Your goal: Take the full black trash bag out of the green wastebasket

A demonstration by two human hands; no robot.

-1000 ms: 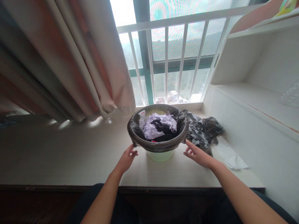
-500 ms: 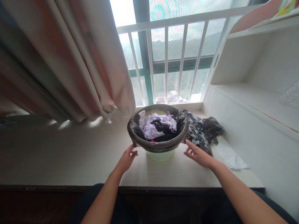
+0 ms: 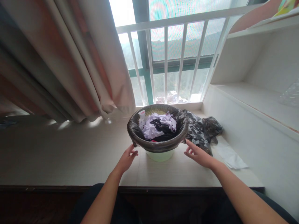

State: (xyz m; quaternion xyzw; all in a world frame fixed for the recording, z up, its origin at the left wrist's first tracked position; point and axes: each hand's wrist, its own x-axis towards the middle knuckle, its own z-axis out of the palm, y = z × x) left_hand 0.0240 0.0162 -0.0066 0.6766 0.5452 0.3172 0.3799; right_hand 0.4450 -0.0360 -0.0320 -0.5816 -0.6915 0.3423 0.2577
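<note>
A small pale green waste bin (image 3: pixel 160 155) stands on a light counter (image 3: pixel 70 152) by the window. A black liner bag (image 3: pixel 158 145) is folded over its rim, and crumpled white paper and dark scraps (image 3: pixel 157 126) fill it. My left hand (image 3: pixel 126 159) reaches toward the rim's left side, fingers slightly apart, fingertips just short of the liner. My right hand (image 3: pixel 198 154) reaches toward the rim's right side, fingers spread, index tip at the liner's edge. Neither hand holds anything.
A crumpled black plastic bag (image 3: pixel 202 130) lies right of the bin, with a flat white sheet (image 3: pixel 230 157) beyond it. A curtain (image 3: pixel 70 62) hangs at left. White window bars (image 3: pixel 168 62) rise behind. White shelving (image 3: pixel 257 93) stands at right. The counter's front edge (image 3: pixel 70 187) runs below.
</note>
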